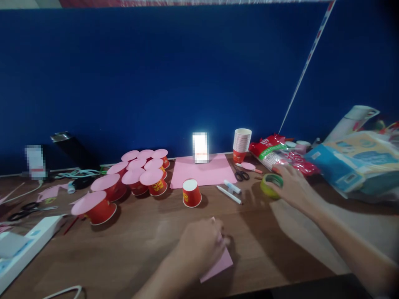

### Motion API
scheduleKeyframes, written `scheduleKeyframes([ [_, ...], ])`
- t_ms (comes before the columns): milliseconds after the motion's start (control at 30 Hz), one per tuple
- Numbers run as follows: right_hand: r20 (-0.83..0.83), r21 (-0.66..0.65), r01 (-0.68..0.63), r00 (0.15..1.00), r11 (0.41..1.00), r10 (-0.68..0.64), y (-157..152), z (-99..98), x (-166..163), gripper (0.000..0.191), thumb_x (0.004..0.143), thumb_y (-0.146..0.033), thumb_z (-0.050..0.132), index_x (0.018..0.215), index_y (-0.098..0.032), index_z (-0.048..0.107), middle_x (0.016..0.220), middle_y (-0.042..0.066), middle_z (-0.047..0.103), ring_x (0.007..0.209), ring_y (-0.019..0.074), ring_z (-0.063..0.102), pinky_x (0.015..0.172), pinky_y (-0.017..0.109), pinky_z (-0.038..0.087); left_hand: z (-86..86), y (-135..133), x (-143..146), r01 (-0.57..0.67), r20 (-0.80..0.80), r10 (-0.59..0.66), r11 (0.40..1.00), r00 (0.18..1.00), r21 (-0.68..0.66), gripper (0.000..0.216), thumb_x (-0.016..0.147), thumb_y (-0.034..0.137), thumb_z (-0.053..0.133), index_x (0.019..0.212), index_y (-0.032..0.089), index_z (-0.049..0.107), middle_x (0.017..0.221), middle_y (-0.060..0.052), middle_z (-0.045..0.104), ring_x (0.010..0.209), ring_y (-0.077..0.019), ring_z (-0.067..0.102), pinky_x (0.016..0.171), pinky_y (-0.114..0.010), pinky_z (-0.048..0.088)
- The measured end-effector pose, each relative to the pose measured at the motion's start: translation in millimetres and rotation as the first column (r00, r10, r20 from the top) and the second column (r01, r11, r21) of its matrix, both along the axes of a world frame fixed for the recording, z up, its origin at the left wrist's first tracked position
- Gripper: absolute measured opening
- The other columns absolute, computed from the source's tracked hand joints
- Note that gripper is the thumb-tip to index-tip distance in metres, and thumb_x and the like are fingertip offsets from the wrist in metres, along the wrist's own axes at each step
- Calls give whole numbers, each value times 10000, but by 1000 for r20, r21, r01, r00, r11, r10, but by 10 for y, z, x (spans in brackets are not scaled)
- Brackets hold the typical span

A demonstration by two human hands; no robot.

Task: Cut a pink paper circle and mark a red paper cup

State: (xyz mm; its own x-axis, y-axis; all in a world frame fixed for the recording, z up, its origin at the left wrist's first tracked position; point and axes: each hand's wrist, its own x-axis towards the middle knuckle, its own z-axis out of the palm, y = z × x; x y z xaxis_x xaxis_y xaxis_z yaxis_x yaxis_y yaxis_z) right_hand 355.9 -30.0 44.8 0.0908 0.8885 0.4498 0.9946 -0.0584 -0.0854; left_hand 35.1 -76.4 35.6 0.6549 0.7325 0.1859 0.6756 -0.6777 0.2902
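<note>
My left hand (201, 241) is closed on a piece of pink paper (222, 265) near the front edge of the table, and its curled fingers cover part of the sheet. My right hand (291, 185) reaches to a yellow-green roll of tape (268, 187). Its fingers look stretched and apart, slightly blurred, with the thumb side by the roll's rim; whether it touches the roll I cannot tell. Between and beyond the hands stands an upside-down red paper cup (192, 197). A white pen (230, 195) and a glue stick (232, 187) lie behind the left hand.
Several red cups topped with pink paper discs (151, 176) stand on the left. Pink sheets (183, 170) lie under a bright phone (200, 147). A cup stack (242, 143), black-handled scissors (242, 175), a bag of cups (271, 151), and a blue package (343, 162) line the right. A power strip (31, 245) lies front left.
</note>
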Motion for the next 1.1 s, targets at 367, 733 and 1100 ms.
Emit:
scheduleKeyframes([
  [367,-182,-95,100,976,990,-116,-1,-416,194,790,635,-498,643,1293,-174,350,1298,164,427,1176,356,409,900,445,393,-465,-422,137,60,-168,-55,998,984,20,651,603,552,659,1096,135,573,998,-135,602,880,-271,538,771,-420,434],
  [733,-410,144,-166,887,976,212,-399,-51,-554,762,681,-461,620,1327,-243,279,1337,106,403,1225,333,372,1007,447,326,-639,-411,49,85,-15,-85,944,996,319,709,668,626,551,1188,145,513,1205,-136,564,1066,-281,516,889,-390,394],
  [1100,-460,-65,-657,688,751,562,-430,-306,-1581,874,610,-368,707,1359,-229,276,1329,111,428,1230,284,389,1012,445,343,-914,-517,-38,20,95,-80,860,992,509,624,698,662,481,1023,140,590,991,-101,638,931,-222,557,836,-327,424],
])
